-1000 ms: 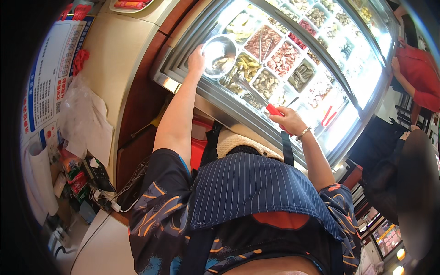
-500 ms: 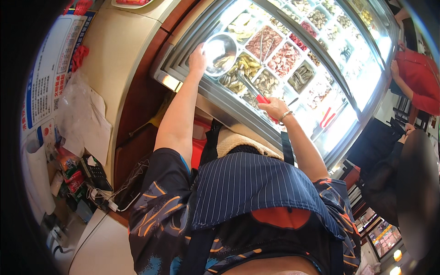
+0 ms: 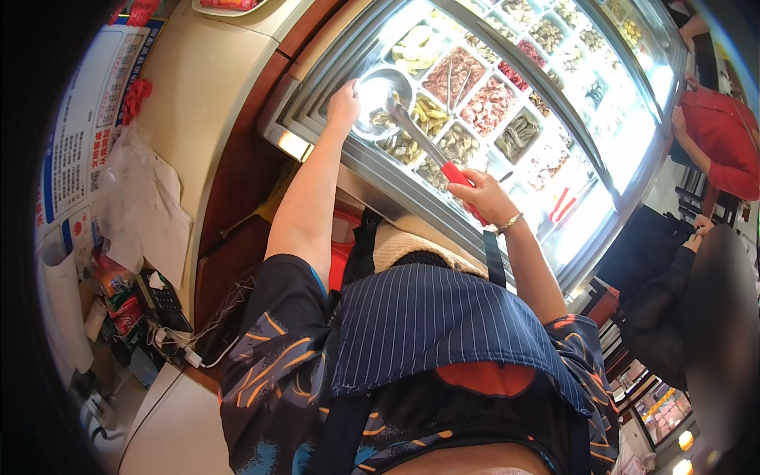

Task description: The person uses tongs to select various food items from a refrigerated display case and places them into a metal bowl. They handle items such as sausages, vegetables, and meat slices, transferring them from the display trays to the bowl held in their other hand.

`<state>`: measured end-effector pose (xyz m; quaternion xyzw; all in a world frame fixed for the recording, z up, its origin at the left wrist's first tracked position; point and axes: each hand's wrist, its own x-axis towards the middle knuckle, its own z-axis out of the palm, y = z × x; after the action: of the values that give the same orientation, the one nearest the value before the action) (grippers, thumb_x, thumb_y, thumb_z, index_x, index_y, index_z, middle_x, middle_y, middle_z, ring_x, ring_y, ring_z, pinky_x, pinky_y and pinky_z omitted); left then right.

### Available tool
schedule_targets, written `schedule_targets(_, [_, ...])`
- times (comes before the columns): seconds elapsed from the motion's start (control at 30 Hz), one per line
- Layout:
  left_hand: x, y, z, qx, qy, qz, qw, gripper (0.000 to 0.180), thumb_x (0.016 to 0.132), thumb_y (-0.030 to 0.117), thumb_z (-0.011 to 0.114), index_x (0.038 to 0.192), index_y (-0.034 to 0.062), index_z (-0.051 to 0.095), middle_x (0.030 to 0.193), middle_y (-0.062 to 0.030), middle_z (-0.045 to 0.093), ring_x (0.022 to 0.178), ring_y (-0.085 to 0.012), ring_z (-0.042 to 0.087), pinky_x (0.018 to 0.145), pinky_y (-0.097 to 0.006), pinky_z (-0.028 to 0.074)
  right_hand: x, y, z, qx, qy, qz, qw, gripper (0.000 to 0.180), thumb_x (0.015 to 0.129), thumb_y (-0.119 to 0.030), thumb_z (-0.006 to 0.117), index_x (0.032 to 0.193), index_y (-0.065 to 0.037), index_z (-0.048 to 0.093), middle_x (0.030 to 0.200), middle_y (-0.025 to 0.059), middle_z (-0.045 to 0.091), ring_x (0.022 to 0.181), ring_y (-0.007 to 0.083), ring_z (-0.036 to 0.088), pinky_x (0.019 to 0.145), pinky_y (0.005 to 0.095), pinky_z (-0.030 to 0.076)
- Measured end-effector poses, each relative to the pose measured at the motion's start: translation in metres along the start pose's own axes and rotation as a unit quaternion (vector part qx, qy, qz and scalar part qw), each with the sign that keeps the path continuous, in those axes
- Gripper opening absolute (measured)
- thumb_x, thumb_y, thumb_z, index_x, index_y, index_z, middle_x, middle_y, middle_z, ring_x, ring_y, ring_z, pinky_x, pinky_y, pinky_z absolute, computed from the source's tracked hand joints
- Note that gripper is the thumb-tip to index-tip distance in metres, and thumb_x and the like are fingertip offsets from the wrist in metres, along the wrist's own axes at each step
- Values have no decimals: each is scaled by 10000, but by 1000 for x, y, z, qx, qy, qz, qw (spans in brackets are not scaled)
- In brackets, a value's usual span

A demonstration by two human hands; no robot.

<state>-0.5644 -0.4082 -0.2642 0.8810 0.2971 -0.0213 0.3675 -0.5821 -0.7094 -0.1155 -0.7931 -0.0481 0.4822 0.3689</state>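
Note:
My left hand point(image 3: 343, 108) grips the rim of a shiny metal bowl point(image 3: 407, 80) over the near left corner of a lit display case point(image 3: 297, 107). Some food point(image 3: 380, 119) lies in the bowl. My right hand point(image 3: 484, 198) is closed round the red handle of metal tongs point(image 3: 428, 144), whose tips reach into the bowl; whether they pinch anything is hard to see. Beside and partly under the bowl is a tray of yellowish-green pieces point(image 3: 428, 116). Pinkish-red sliced food point(image 3: 453, 71) fills a tray farther back, with another pair of tongs lying in it.
More food trays point(image 3: 519, 133) fill the case, and a metal frame bar point(image 3: 534, 71) crosses over them. Red-handled tongs point(image 3: 564, 203) lie at its right end. On the left are a counter point(image 3: 214, 71), a plastic bag point(image 3: 131, 182) and cables point(image 3: 210, 332). People point(image 3: 720, 134) stand at the right.
My right hand has swung the tongs from the yellowish-green tray leftward, so their tips are now in the bowl. The bowl has shifted only slightly.

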Motion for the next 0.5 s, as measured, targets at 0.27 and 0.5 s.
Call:
schedule_targets(0.27, [19, -30, 12, -130, 9, -48, 990, 301, 796, 141, 528, 1079, 38, 542, 892, -126, 613, 766, -188, 568, 674, -301, 425, -15, -2, -18, -124, 41, 18, 991, 485, 711, -458, 564, 913, -18, 578, 712, 131, 599, 656, 222, 585, 635, 334, 444])
schedule_targets(0.5, [16, -23, 12, -121, 19, -33, 992, 304, 795, 172, 520, 1069, 43, 544, 847, -124, 619, 713, -177, 575, 633, -299, 434, 20, 35, -6, -26, -50, 110, 992, 394, 739, -401, 564, 786, -10, 563, 559, 67, 519, 423, 114, 493, 368, 265, 401])
